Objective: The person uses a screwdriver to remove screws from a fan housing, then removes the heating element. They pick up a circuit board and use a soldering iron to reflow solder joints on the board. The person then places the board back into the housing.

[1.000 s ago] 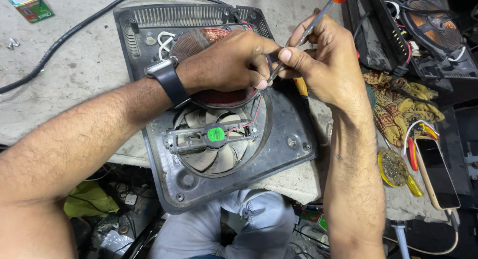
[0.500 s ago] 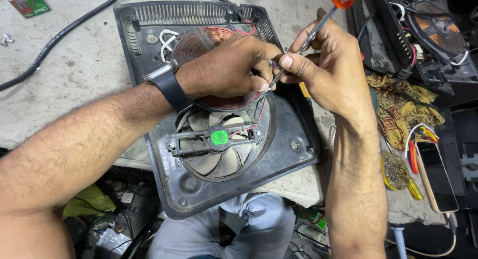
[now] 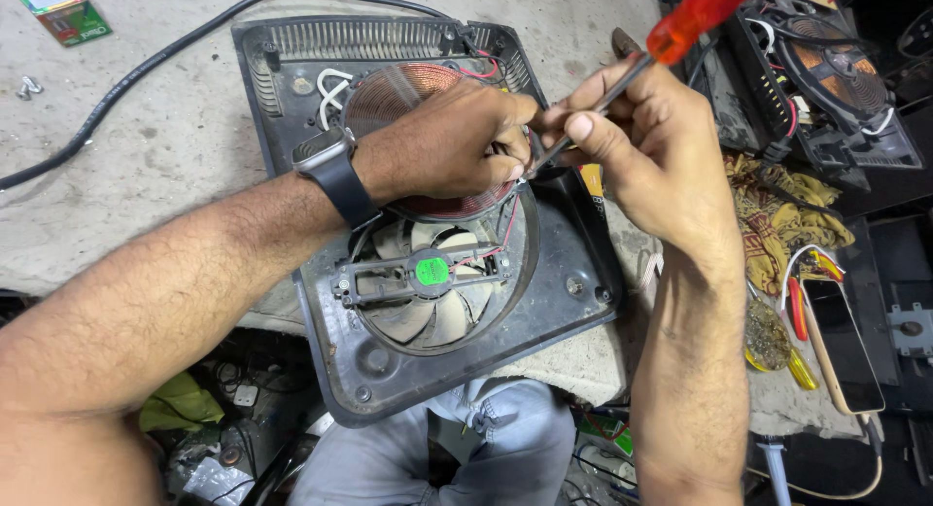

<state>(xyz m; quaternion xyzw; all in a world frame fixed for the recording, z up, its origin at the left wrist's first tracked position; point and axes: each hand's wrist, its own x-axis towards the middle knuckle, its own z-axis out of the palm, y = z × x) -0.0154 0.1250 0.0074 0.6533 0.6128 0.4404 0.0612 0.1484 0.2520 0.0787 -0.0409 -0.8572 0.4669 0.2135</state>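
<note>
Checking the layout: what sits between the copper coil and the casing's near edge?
The fan, with a green hub sticker, fills the casing below the coil, in the head view.

Red-handled screwdriver [image 3: 649,57], tilted, tip down at the edge of the copper coil [image 3: 408,93]; opened dark cooker housing [image 3: 408,350] flat on the surface, green-hubbed fan [image 3: 431,272] exposed.

A phone [image 3: 844,343] lies beside patterned cloth [image 3: 777,209].
</note>
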